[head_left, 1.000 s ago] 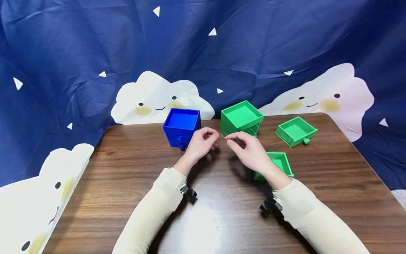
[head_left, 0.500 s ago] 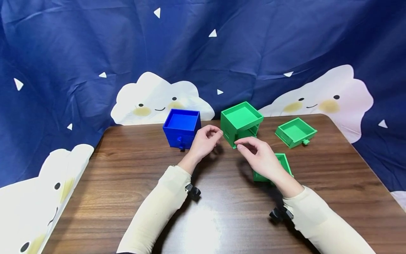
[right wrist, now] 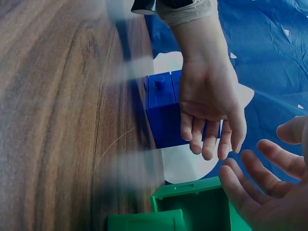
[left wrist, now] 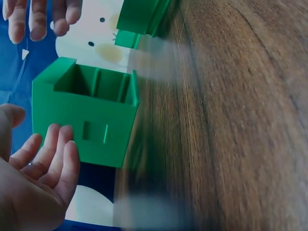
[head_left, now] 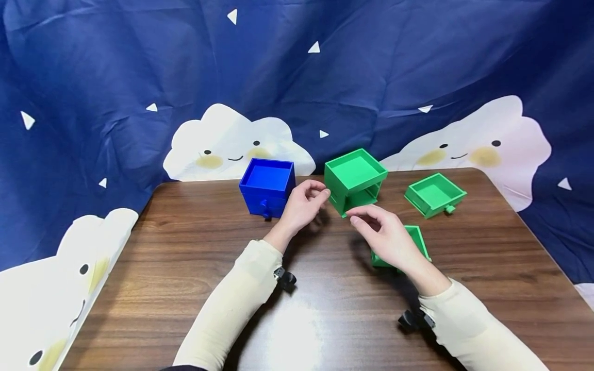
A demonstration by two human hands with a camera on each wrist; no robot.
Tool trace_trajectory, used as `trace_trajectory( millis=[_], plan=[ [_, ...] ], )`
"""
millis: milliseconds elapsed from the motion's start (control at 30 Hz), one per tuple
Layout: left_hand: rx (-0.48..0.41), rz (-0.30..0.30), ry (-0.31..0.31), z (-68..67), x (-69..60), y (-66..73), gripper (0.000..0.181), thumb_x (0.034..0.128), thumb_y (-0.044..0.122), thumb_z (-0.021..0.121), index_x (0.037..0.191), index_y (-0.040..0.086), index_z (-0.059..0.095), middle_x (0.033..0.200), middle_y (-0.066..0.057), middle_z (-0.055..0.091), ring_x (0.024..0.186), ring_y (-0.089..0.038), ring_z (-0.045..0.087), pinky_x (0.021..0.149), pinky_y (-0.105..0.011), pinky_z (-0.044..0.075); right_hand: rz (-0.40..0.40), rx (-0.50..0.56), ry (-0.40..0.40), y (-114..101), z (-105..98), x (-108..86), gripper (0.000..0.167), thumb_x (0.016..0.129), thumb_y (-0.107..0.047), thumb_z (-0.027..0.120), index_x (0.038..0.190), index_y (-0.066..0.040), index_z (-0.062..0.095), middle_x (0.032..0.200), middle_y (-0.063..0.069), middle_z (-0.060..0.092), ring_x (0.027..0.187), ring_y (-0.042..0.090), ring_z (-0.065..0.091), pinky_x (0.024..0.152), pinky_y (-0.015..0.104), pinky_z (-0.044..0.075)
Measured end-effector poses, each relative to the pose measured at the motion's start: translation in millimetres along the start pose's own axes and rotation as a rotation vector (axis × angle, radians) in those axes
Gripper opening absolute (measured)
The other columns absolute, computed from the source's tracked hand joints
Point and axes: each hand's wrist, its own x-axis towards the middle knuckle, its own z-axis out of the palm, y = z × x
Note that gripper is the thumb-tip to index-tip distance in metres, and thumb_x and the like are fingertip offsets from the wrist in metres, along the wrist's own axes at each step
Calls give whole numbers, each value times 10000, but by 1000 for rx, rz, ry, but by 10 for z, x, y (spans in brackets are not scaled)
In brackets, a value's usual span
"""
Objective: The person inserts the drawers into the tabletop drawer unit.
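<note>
Green, with a shallow tray top and an open front, a boxy plastic cabinet (head_left: 355,175) stands upright on the brown wood-grain desk (head_left: 162,288) in the head view. To its left stands a blue plastic box (head_left: 267,178) with a front knob. A shallow green drawer with a knob (head_left: 436,193) lies right of the cabinet; a second green drawer (head_left: 419,242) sits nearer, partly hidden by the right hand (head_left: 389,237). That hand's fingers bend loosely, gripping nothing, near the cabinet's front lower corner. The left hand (head_left: 301,206), fingers relaxed around nothing, is between box and cabinet.

In the left wrist view, the left fingers overlap the cabinet's slotted side wall; whether they touch cannot be told.

In the right wrist view, the blue box shows behind the left hand, and the right fingers are spread slightly above green plastic.
</note>
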Motion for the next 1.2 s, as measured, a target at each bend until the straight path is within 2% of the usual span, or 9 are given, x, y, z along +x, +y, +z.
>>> trace_trajectory(
  millis=[100, 300, 400, 533, 633, 833, 1033, 1200],
  plan=[
    [5, 1, 6, 11, 8, 8, 316, 1050, 211, 690, 1286, 3, 654, 1044, -289, 732, 981, -534, 725, 666, -193, 505, -1, 14, 2, -12, -4, -17, 243, 1101, -214, 642, 1280, -101, 761, 1191, 70, 782, 982, 70, 697, 855, 238, 580],
    [37, -10, 44, 57, 34, 27, 440, 1048, 275, 698, 1408, 50, 583, 1036, -145, 739, 983, -503, 735, 689, -217, 515, -48, 28, 43, 1, -41, -64, 209, 1084, -141, 657, 1248, -82, 772, 1121, 97, 782, 922, 50, 701, 819, 185, 573],
    [74, -19, 74, 90, 55, 45, 482, 1040, 331, 706, 1436, 92, 568, 1071, -103, 722, 977, -401, 736, 736, -232, 520, -69, 40, 68, 18, -70, -109, 192, 1078, -109, 657, 1223, -71, 776, 1074, 113, 793, 910, 37, 723, 803, 147, 567],
    [113, -13, 109, 129, 89, 70, 507, 1028, 374, 712, 1445, 126, 563, 1072, -59, 701, 920, -189, 687, 775, -245, 519, -76, 64, 82, 45, -105, -182, 189, 1077, -88, 655, 1221, -48, 770, 1063, 133, 808, 930, 4, 744, 801, 122, 568],
    [113, 5, 117, 149, 115, 83, 508, 1023, 369, 715, 1444, 129, 564, 1035, -32, 688, 860, -128, 649, 758, -245, 510, -72, 75, 91, 68, -128, -237, 188, 1076, -78, 653, 1219, -31, 765, 1063, 160, 809, 927, 2, 753, 795, 122, 573],
    [138, 32, 127, 183, 164, 100, 512, 1008, 390, 723, 1444, 167, 574, 974, 26, 644, 817, -113, 618, 744, -230, 491, -82, 83, 120, 125, -178, -313, 178, 1078, -61, 643, 1205, -19, 761, 1062, 213, 790, 904, 16, 768, 794, 145, 598],
    [169, 44, 134, 223, 203, 119, 519, 1007, 411, 721, 1453, 191, 572, 961, 21, 645, 812, -136, 610, 748, -258, 480, -82, 54, 146, 159, -224, -395, 176, 1073, -61, 652, 1197, -12, 766, 983, 143, 798, 871, 3, 749, 756, 153, 590],
    [190, 58, 132, 251, 231, 111, 517, 1013, 404, 719, 1464, 196, 574, 971, 5, 655, 845, -150, 607, 761, -257, 472, -78, 54, 156, 180, -255, -452, 181, 1069, -51, 653, 1203, 6, 760, 985, 145, 801, 873, 2, 756, 751, 157, 591]
  ],
)
